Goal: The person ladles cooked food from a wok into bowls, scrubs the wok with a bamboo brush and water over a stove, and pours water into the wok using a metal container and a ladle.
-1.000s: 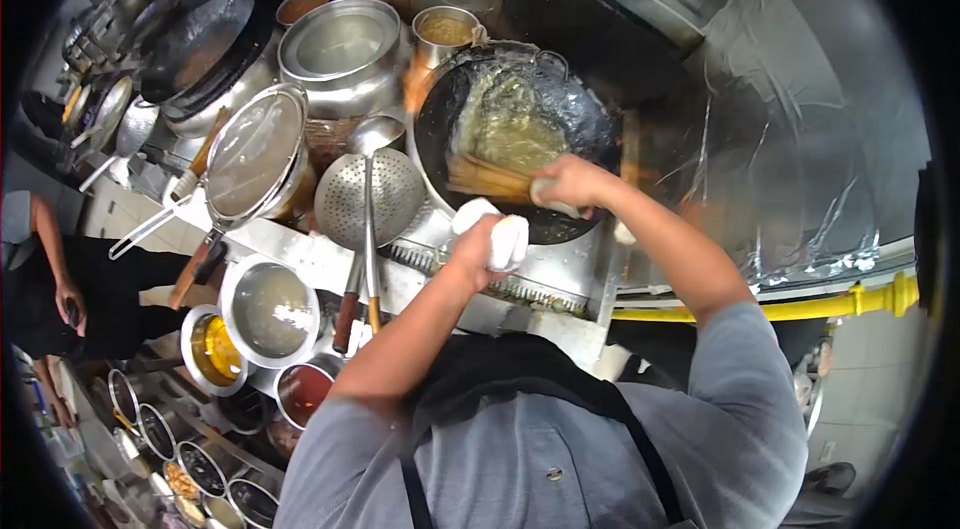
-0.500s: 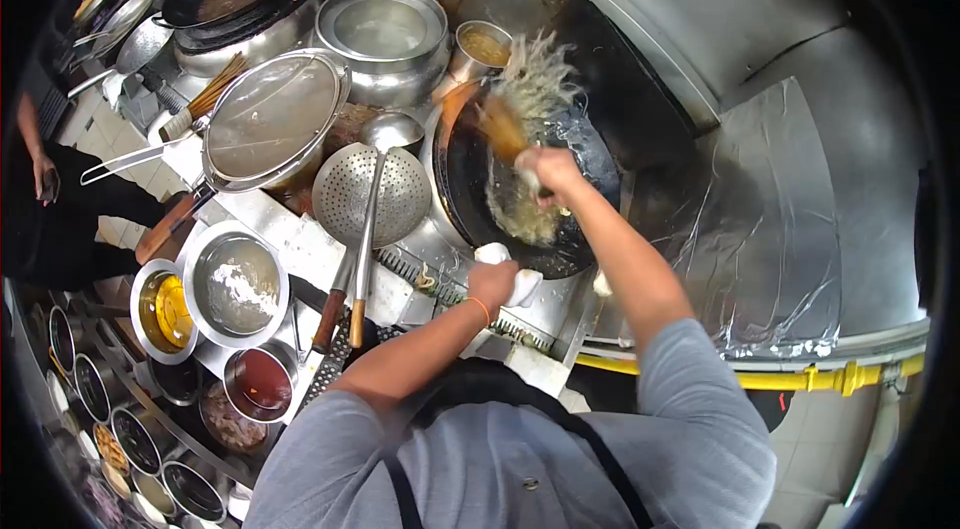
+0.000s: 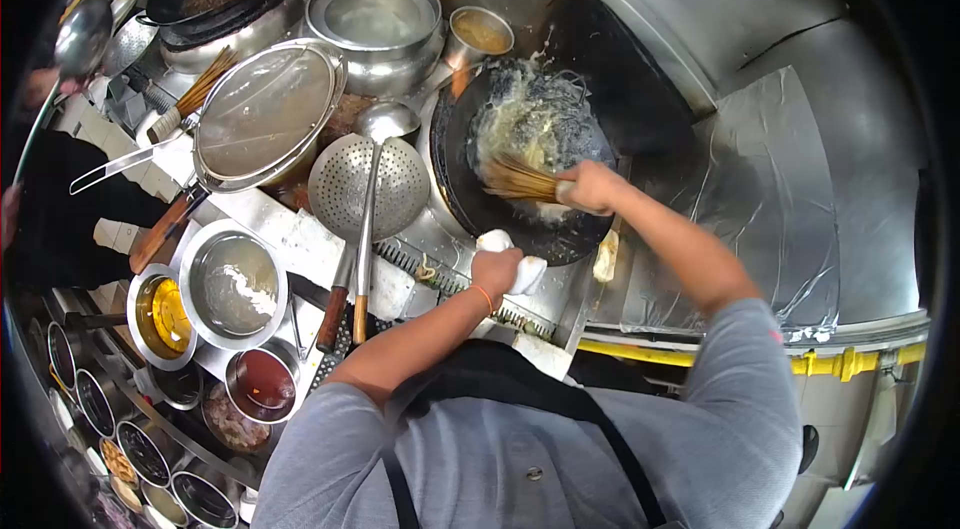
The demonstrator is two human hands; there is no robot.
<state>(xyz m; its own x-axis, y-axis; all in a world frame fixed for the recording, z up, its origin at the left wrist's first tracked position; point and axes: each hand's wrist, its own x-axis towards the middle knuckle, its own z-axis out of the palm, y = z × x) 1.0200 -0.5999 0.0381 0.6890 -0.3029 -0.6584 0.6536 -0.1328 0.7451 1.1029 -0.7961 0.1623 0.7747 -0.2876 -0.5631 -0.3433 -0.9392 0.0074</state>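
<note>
A dark wok [image 3: 575, 247] on the stove holds frothy, pale liquid [image 3: 530, 124]. My right hand [image 3: 590, 187] is closed round the handle end of a bamboo brush [image 3: 518, 177], whose bristles are down in the wok's liquid. At the wok's near rim, my left hand [image 3: 497, 272] is closed on a folded white cloth [image 3: 527, 275]. To the left of the wok lie a perforated skimmer [image 3: 345, 191] and a ladle [image 3: 388, 119], their handles pointing toward me.
Left of the wok stand a large metal pot [image 3: 390, 64], a mesh strainer [image 3: 265, 114], a bowl of clear liquid [image 3: 232, 287] and a bowl of yellow liquid [image 3: 168, 317]. A co-worker [image 3: 70, 189] holds a ladle at far left. A yellow pipe [image 3: 820, 364] runs at right.
The brush has swept from the wok's far side back toward its near left. The liquid that was splashing up at the far rim is down in the wok. The co-worker's ladle has come into view.
</note>
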